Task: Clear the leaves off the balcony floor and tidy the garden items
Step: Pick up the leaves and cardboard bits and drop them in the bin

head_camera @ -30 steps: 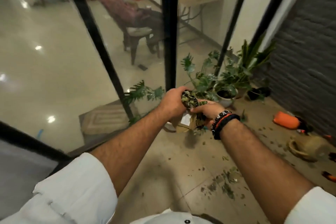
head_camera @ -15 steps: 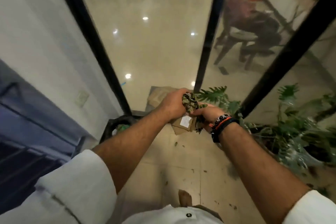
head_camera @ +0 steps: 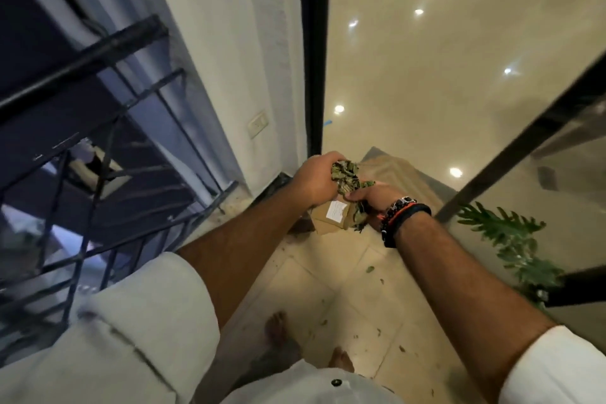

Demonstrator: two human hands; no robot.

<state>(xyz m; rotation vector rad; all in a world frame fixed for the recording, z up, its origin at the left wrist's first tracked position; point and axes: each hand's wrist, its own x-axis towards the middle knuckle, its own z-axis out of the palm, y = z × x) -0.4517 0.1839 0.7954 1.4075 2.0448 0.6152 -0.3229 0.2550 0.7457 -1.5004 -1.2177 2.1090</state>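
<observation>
Both hands meet near the middle of the frame, cupped round a clump of dry leaves (head_camera: 346, 175). The left hand (head_camera: 316, 179) curls over the clump from above, fingers bent down onto it. The right hand (head_camera: 370, 197) holds it from below and from the right, fingers curled, and also pinches a small piece of brown cardboard (head_camera: 331, 218) with a white label, which juts down-left beneath the leaves. Dark and orange bracelets (head_camera: 401, 216) ring the right wrist, and both forearms come out of rolled white sleeves (head_camera: 147, 315) at the lower corners.

Below the hands lies the pale tiled balcony floor (head_camera: 331, 275), with a few stray leaves (head_camera: 370, 269) scattered on it toward the lower centre and two bare feet (head_camera: 278, 331) at the bottom. A green fern-like plant (head_camera: 505, 233) reaches in from the right edge. A black metal railing (head_camera: 98, 147) fills the left side, beside a white wall (head_camera: 236, 43) with a switch plate. In the upper right a glass door with black frames (head_camera: 314, 43) shows a shiny indoor floor.
</observation>
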